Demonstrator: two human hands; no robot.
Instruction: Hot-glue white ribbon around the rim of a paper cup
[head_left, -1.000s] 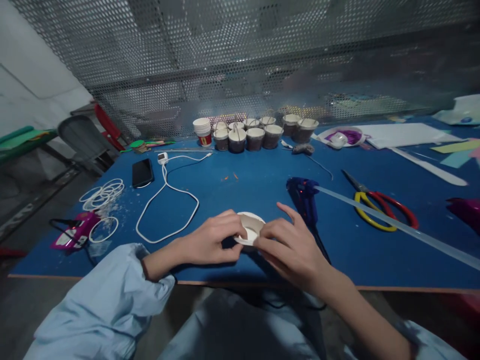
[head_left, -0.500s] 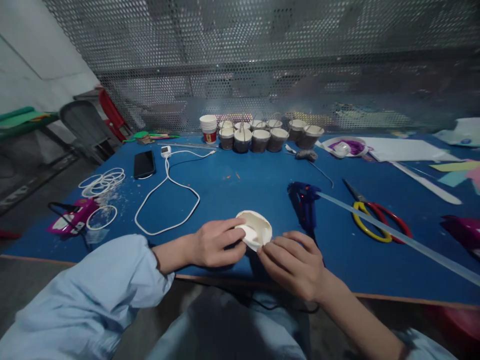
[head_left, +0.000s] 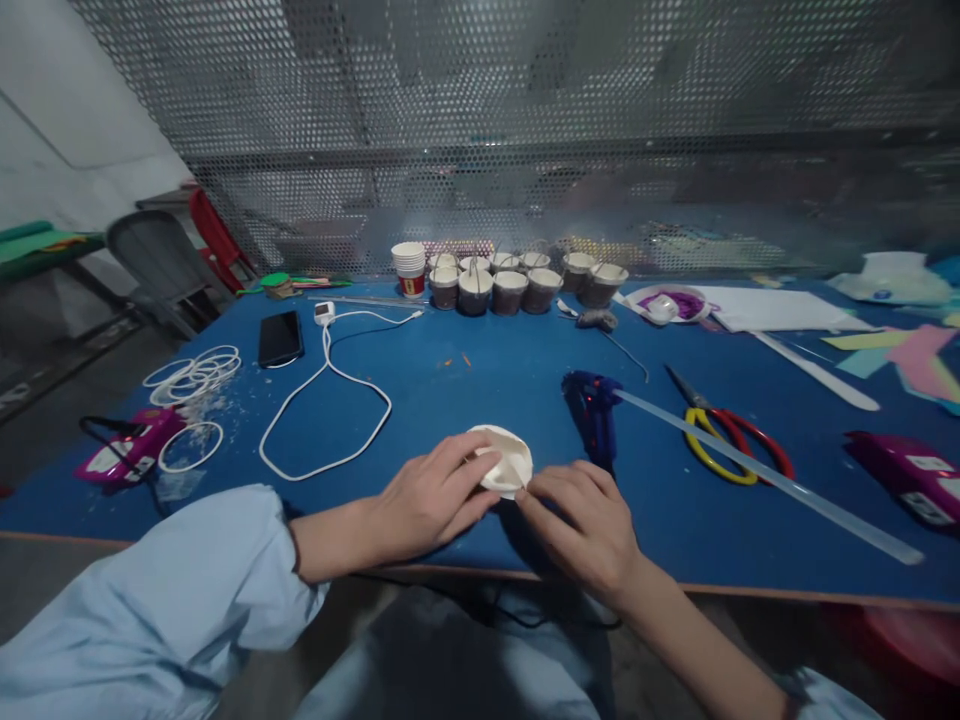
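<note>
Between my hands, close to the table's front edge, is a small white cup (head_left: 513,452) with its mouth tilted up toward me and pale lining inside. My left hand (head_left: 431,497) grips its left side, a finger reaching over the rim into the opening. The fingertips of my right hand (head_left: 581,520) are closed at the right lower rim. The cup's outside is mostly hidden. Just right of it stands a blue glue gun (head_left: 594,412) with a long clear glue stick in its back.
Scissors (head_left: 724,440) with red and yellow handles lie right of the glue gun. Several small lined buckets (head_left: 508,292) and a stack of paper cups (head_left: 409,270) line the back. At left are a white cable (head_left: 315,388), a phone (head_left: 280,339) and a purple power strip (head_left: 133,447).
My left hand has shifted, and its fingers now reach further over the cup's rim. My right hand stays at the rim. The whole view has swung slightly to the right.
</note>
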